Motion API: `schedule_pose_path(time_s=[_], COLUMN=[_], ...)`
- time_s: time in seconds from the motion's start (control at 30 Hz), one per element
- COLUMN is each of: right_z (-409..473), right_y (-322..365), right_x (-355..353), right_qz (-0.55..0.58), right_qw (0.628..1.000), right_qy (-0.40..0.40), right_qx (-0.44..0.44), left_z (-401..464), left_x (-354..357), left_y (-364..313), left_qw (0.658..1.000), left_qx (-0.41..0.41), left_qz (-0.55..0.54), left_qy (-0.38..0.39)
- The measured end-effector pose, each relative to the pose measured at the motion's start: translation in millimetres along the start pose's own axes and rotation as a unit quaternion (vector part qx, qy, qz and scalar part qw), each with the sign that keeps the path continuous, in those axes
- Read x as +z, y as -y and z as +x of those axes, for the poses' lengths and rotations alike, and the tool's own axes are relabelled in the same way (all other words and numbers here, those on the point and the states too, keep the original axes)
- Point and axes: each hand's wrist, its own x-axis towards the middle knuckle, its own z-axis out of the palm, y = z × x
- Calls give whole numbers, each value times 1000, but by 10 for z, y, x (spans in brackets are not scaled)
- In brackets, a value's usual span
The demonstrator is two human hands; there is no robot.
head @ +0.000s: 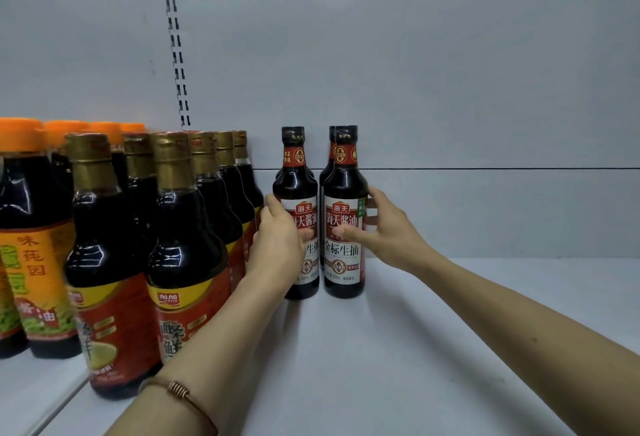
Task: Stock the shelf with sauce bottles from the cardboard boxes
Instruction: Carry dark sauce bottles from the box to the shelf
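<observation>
Two dark sauce bottles with black caps and red-and-white labels stand upright side by side on the white shelf [450, 314], near its back wall. My left hand [277, 241] grips the left bottle [296, 186] around its body, thumb across the label. My right hand [384, 227] holds the right bottle [344, 193], thumb on the label and fingers behind it. The neck of another such bottle [331, 155] shows just behind the right one. No cardboard box is in view.
Rows of gold-capped sauce bottles [180, 245] with red labels fill the shelf just left of my left hand. Orange-capped bottles [31, 227] stand farther left. The white back panel [415, 71] rises behind, with a slotted upright [176, 54].
</observation>
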Motion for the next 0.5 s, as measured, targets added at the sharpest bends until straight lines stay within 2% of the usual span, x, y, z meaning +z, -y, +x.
schedule_pose_path(time_s=[0.3,0.5], right_z=[-145,-508], right_y=[231,409], right_x=[47,58], right_qz=[-43,-45], right_qw=[998,995], right_qy=[-1,-15], right_qx=[36,83], left_z=[11,-209], left_x=[-135,-125], left_y=[-122,-57], left_qw=[996,998], left_qx=[-47,-28], left_qz=[59,44], left_qy=[53,36])
